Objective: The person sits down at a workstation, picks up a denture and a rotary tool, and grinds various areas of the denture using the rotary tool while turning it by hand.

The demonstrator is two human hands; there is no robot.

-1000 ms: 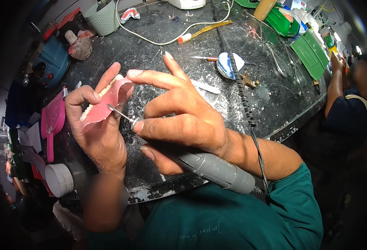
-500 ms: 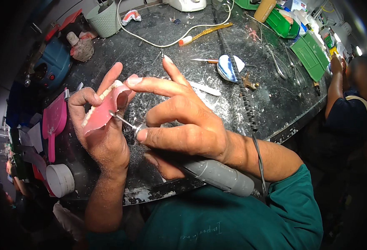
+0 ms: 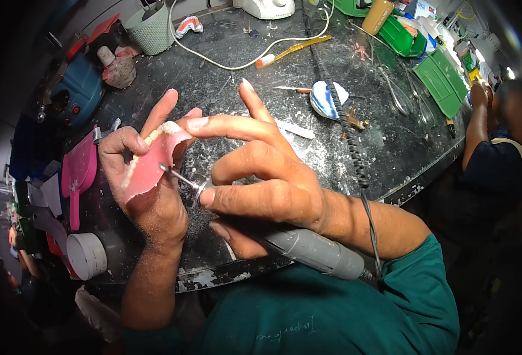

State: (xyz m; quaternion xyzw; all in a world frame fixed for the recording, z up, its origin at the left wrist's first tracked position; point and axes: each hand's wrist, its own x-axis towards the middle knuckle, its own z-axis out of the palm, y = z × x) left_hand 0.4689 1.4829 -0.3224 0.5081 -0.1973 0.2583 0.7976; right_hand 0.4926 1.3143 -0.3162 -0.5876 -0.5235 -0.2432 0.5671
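A pink denture [image 3: 151,167] with a row of cream teeth is gripped by my left hand [image 3: 157,207], its thumb over the teeth. White dust coats that hand and wrist. My right hand [image 3: 267,177] is wrapped round a grey rotary handpiece [image 3: 314,251], whose thin metal bur [image 3: 178,173] meets the pink base with its tip. The right index fingertip rests at the denture's far edge, while another finger points up and away. A coiled black cord [image 3: 351,151] runs past the right wrist.
White powder covers the dark, worn bench [image 3: 237,59]. Beyond my hands lie a toothbrush [image 3: 293,50], a blue-and-white round piece [image 3: 327,99] and a white cable [image 3: 213,60]. Left are a pink dustpan [image 3: 78,171], white tub [image 3: 86,255] and blue machine [image 3: 77,89]. Another person's arm [image 3: 479,118] shows far right.
The denture has tilted in my left hand, showing more of its pink inner surface. Both hands have shifted slightly; the bur stays at the pink base.
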